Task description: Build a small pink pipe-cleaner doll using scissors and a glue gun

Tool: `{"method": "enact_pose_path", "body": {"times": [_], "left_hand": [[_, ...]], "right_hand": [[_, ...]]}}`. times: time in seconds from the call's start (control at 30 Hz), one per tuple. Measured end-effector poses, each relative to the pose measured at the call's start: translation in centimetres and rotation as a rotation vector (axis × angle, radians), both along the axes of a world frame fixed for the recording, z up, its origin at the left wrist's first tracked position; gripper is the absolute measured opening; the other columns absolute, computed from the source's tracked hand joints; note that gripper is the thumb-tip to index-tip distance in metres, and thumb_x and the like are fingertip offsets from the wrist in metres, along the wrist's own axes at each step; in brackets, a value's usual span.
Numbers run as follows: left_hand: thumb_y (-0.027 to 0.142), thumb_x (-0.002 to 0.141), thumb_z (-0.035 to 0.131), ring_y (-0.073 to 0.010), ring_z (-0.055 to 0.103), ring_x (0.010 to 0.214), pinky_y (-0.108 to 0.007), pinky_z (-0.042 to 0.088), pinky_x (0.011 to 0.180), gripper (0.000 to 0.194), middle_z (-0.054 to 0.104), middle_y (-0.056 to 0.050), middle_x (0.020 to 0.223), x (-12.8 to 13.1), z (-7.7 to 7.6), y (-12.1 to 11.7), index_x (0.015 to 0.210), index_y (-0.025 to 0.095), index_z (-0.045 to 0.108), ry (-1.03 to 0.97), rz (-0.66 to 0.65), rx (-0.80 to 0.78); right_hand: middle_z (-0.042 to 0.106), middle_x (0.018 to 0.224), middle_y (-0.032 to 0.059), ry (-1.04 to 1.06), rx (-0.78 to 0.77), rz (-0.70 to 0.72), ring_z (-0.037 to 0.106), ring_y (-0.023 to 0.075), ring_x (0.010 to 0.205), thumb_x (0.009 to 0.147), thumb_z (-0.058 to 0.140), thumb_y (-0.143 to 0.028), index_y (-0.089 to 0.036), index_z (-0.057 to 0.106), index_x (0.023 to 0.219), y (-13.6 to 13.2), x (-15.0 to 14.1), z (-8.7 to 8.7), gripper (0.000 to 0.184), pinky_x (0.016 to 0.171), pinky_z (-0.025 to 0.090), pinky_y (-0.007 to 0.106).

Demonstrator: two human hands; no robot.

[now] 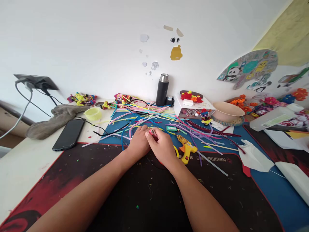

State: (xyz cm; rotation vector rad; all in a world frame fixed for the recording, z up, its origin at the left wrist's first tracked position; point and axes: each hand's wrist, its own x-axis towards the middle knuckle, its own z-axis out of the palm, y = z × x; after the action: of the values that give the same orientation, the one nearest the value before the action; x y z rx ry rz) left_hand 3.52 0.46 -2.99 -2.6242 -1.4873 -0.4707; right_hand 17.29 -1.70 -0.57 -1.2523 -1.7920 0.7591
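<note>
My right hand point(163, 146) is closed around a small red lighter point(153, 132) with a shiny metal end, its thumb lying along the top. My left hand point(140, 140) touches it from the left, fingers curled and mostly turned away; what they hold is hidden. Both hands meet above the front of a heap of coloured pipe cleaners point(142, 120). Just right of my right hand lies a yellow glue gun point(187, 149) with a clear glue stick point(213, 163) trailing behind. A yellow curved handle point(177, 151) peeks out beside my right wrist.
A dark desk mat point(135, 199) covers the front. On the left lie a phone point(69, 134), a grey cloth-like item point(56, 120) and a light-green cup point(93, 113). Behind stand a black thermos point(162, 90) and a white box point(177, 108); a bowl point(228, 112) and bottle point(272, 117) sit right.
</note>
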Motion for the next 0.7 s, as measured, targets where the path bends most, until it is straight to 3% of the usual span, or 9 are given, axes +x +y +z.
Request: {"method": "enact_pose_path", "body": {"times": [0.13, 0.27, 0.4, 0.5, 0.57, 0.7], "left_hand": [[0.018, 0.105, 0.058, -0.0333, 0.06, 0.099, -0.045, 0.048, 0.085, 0.019, 0.072, -0.013, 0.098, -1.0, -0.6, 0.2, 0.093, 0.018, 0.073, -0.023, 0.005, 0.01], [0.02, 0.106, 0.055, -0.0325, 0.062, 0.101, -0.046, 0.049, 0.09, 0.018, 0.073, -0.012, 0.101, -3.5, 0.1, 0.1, 0.097, 0.02, 0.071, -0.083, 0.024, 0.021], [0.029, 0.106, 0.056, -0.0278, 0.067, 0.093, -0.039, 0.052, 0.082, 0.018, 0.075, -0.007, 0.095, -5.6, 2.4, -0.9, 0.097, 0.022, 0.069, -0.466, 0.123, -0.087], [0.035, 0.104, 0.056, -0.0218, 0.066, 0.075, -0.032, 0.051, 0.071, 0.021, 0.075, -0.002, 0.082, -5.7, 4.1, -1.9, 0.091, 0.023, 0.068, -0.671, 0.13, -0.248], [0.034, 0.099, 0.061, -0.0206, 0.066, 0.074, -0.031, 0.05, 0.069, 0.018, 0.075, -0.001, 0.08, -5.1, 4.9, -2.5, 0.087, 0.023, 0.068, -0.731, 0.09, -0.274], [0.032, 0.098, 0.062, -0.0203, 0.068, 0.078, -0.03, 0.051, 0.071, 0.013, 0.076, -0.001, 0.086, -4.2, 4.9, -2.9, 0.091, 0.023, 0.069, -0.819, 0.037, -0.293]], "right_hand": [[0.078, 0.091, 0.0051, 0.06, 0.004, 0.035, 0.07, 0.0229, 0.082, 0.102, 0.059, -0.043, -0.023, 0.069, 0.095, -0.3, -0.2, 0.1, 0.023, 0.074, 0.047, 0.031], [0.071, 0.08, 0.0023, 0.185, 0.0, 0.036, 0.062, 0.0202, 0.073, 0.102, 0.06, -0.047, -0.022, 0.068, 0.09, -0.5, -0.3, 0.5, 0.028, 0.069, 0.045, 0.03], [0.063, 0.073, -0.0002, 0.268, -0.085, -0.016, 0.054, 0.0185, 0.068, 0.1, 0.063, -0.052, -0.022, 0.067, 0.086, -0.4, -0.2, 0.3, 0.034, 0.065, 0.041, 0.03], [0.056, 0.069, -0.0015, 0.28, -0.139, -0.021, 0.049, 0.0178, 0.065, 0.099, 0.064, -0.055, -0.022, 0.067, 0.087, -0.2, -0.3, 0.0, 0.035, 0.061, 0.038, 0.03], [0.052, 0.067, -0.0028, 0.283, -0.166, -0.013, 0.045, 0.017, 0.062, 0.098, 0.065, -0.056, -0.022, 0.067, 0.088, -0.1, -0.4, -0.2, 0.035, 0.059, 0.036, 0.03], [0.043, 0.061, -0.0054, 0.336, -0.247, 0.002, 0.037, 0.0151, 0.056, 0.097, 0.066, -0.059, -0.023, 0.066, 0.089, -0.1, -0.6, -0.6, 0.038, 0.054, 0.031, 0.029]]}}
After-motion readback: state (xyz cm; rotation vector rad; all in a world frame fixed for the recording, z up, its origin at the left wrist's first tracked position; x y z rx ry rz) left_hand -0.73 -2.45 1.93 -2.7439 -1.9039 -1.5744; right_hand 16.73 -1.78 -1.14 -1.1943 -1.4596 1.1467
